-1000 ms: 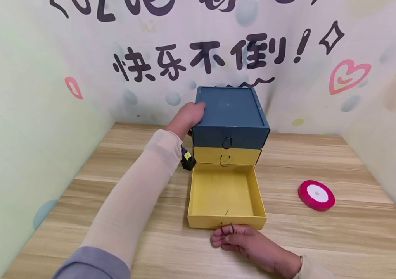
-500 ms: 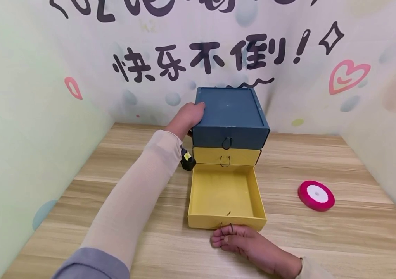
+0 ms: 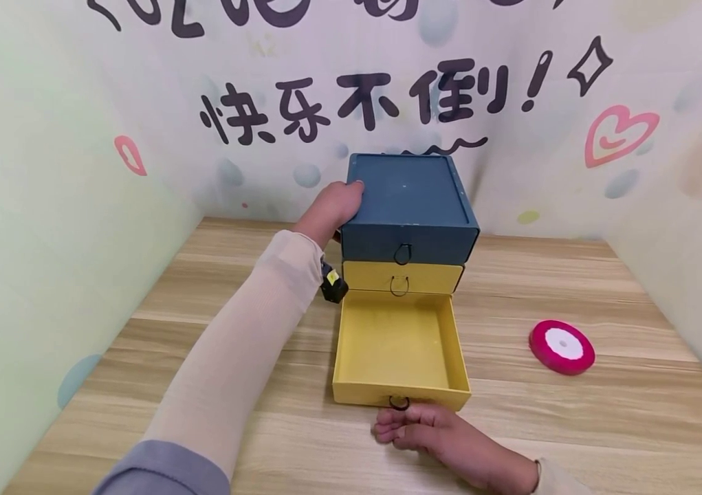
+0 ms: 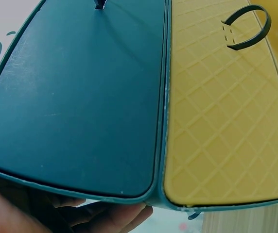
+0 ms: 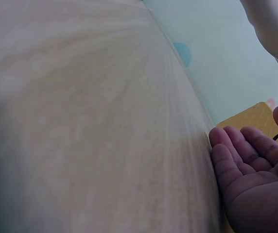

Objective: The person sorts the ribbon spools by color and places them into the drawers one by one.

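Observation:
A stacked drawer box stands on the table, with a dark blue top unit (image 3: 406, 192) above a yellow middle drawer (image 3: 366, 276). The yellow bottom drawer (image 3: 397, 344) is pulled far out, its bare floor showing. A dark loop handle (image 3: 399, 403) hangs on its front. My left hand (image 3: 339, 203) grips the blue unit's left side, thumb on the top edge; in the left wrist view its fingers (image 4: 112, 216) lie against that side. Just below the bottom drawer's front is my right hand (image 3: 428, 427), palm up, fingers relaxed, apart from the loop and holding nothing.
A spool of deep pink ribbon (image 3: 562, 347) lies flat on the wooden table (image 3: 623, 426), right of the drawers. Printed fabric walls (image 3: 264, 179) close off the back and both sides. A small black camera (image 3: 333, 283) sits on my left wrist.
My right fingers have come out of the bottom drawer's loop and dropped slightly below it. The dark strand inside that drawer no longer shows. The left hand keeps its place.

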A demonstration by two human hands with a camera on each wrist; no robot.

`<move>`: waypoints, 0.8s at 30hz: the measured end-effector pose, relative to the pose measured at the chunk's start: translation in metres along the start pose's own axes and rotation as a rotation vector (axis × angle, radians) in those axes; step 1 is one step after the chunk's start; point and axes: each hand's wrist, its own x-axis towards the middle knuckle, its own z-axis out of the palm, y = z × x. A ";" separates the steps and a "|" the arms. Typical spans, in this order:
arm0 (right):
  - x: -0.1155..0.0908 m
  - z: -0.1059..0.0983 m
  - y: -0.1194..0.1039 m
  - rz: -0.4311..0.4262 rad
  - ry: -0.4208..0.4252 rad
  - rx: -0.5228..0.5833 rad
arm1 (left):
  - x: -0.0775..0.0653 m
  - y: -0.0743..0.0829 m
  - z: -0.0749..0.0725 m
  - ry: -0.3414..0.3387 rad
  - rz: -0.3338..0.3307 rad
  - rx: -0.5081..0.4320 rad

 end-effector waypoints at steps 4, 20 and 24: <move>-0.003 0.000 -0.001 -0.004 -0.007 -0.018 | -0.002 0.001 0.000 -0.004 -0.002 0.000; -0.017 0.003 -0.032 -0.076 -0.038 -0.212 | -0.004 0.001 -0.001 -0.004 -0.003 0.001; -0.019 0.001 -0.040 -0.066 -0.003 -0.248 | -0.002 0.000 0.000 0.003 0.003 0.003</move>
